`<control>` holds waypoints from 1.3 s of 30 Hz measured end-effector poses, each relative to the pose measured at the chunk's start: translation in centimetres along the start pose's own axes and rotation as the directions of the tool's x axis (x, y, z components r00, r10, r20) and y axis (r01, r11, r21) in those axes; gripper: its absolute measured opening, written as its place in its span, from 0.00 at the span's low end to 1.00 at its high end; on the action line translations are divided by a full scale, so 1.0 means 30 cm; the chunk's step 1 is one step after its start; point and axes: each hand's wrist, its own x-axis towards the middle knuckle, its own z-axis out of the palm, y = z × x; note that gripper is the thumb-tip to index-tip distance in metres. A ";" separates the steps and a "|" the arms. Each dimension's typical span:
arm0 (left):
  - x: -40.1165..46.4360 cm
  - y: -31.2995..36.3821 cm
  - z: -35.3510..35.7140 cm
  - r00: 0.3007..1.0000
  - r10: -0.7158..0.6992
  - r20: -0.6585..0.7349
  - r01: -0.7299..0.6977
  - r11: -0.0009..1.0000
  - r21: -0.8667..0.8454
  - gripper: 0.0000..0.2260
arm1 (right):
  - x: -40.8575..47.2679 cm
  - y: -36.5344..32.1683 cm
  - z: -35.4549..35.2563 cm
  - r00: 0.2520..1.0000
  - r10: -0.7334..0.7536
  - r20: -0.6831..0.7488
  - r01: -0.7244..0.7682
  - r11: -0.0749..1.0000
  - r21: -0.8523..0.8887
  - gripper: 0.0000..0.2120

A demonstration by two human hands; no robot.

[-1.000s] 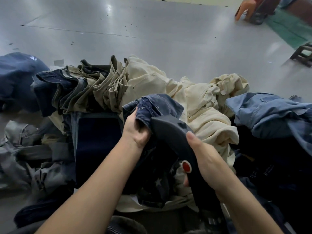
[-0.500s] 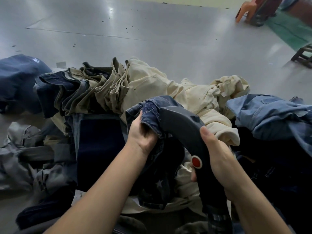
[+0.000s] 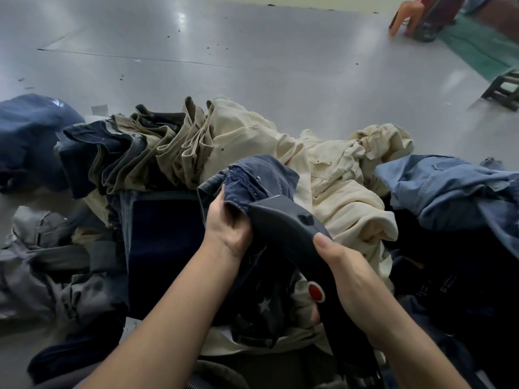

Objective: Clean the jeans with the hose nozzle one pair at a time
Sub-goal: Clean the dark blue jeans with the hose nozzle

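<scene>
My left hand (image 3: 228,230) grips a bunched fold of dark blue jeans (image 3: 261,178) with white star prints lower down, held up over the pile. My right hand (image 3: 351,282) holds the dark grey hose nozzle (image 3: 283,223) by its handle, thumb along the top; a red button (image 3: 316,292) shows on its side. The nozzle's tip lies against the jeans just right of my left hand's fingers. The hose itself runs down out of sight below my right wrist.
A heap of cream and khaki trousers (image 3: 280,147) lies behind the hands, dark jeans (image 3: 92,153) at left, light blue denim (image 3: 449,186) at right, grey garments (image 3: 47,262) at lower left. Grey floor (image 3: 252,57) stretches beyond, with an orange stool (image 3: 407,15) far right.
The nozzle has slid down and left along the jeans fold while my left hand keeps its grip; the view shifted slightly.
</scene>
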 end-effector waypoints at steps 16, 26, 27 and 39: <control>-0.005 0.005 0.002 0.999 -0.004 0.054 0.004 1.000 -0.007 0.21 | 0.011 0.007 -0.039 1.000 -0.014 -0.025 0.015 0.999 0.052 0.33; 0.016 -0.068 -0.004 0.992 -0.118 0.053 0.102 0.963 0.250 0.27 | 0.040 -0.028 -0.056 0.991 -0.052 -0.126 0.068 0.990 0.125 0.29; 0.014 -0.061 -0.005 0.994 -0.105 0.043 0.089 0.953 0.288 0.28 | 0.032 -0.026 -0.061 0.994 -0.034 -0.102 0.047 0.990 0.131 0.29; 0.008 -0.084 -0.063 0.967 -0.228 0.117 0.149 0.872 0.467 0.20 | 0.087 -0.015 -0.018 0.994 -0.048 -0.102 0.061 0.990 0.126 0.31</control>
